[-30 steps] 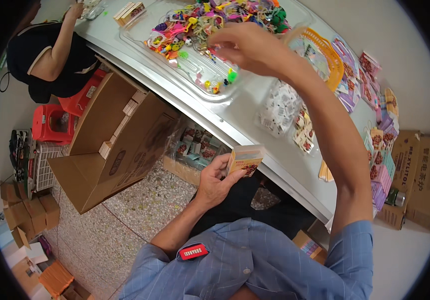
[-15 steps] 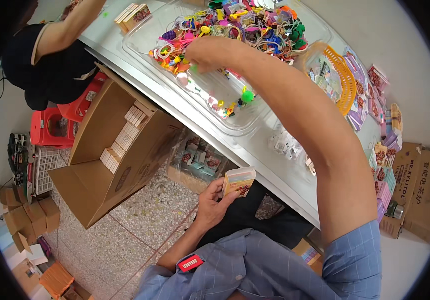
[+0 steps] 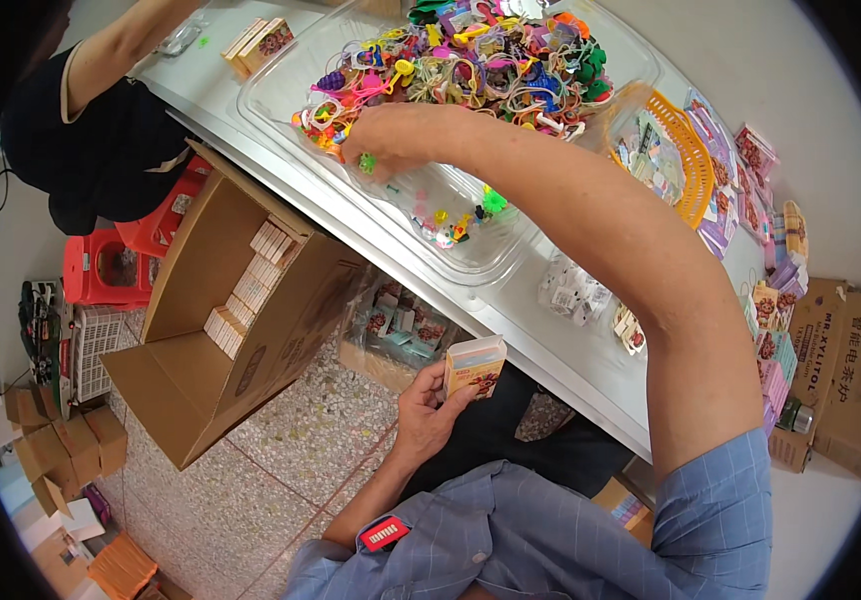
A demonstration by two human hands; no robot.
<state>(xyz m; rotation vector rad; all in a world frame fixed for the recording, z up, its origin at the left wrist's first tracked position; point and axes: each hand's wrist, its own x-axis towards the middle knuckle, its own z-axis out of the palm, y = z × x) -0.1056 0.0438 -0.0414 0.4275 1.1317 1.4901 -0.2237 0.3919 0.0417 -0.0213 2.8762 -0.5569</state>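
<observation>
My left hand [image 3: 425,418] is closed round a small yellow-and-white carton [image 3: 476,368] with a picture on its front, held upright near the table's front edge. Its white top end faces up; I cannot tell whether that end is unsealed. My right hand [image 3: 383,142] reaches into the left part of a clear plastic tub [image 3: 476,272], fingers bent down and partly hidden. A small spiky green toy [image 3: 368,162] shows at the fingertips. Beyond the hand lies a heap of colourful small toys and cords [image 3: 471,65]. A green spiky ball [image 3: 494,200] and several tiny toys lie loose on the tub's bottom.
A yellow basket [image 3: 691,160] of small packets stands right of the tub, beside purple and pink cartons [image 3: 721,215]. Clear bags [image 3: 573,290] lie nearer. A large cardboard box [image 3: 176,365] holding rows of small cartons stands at left. Another person's arm [image 3: 121,50] reaches over the far left.
My right hand has moved slightly left and nearer within the tub, the green toy going with it. The left hand still holds the carton, now a little more upright.
</observation>
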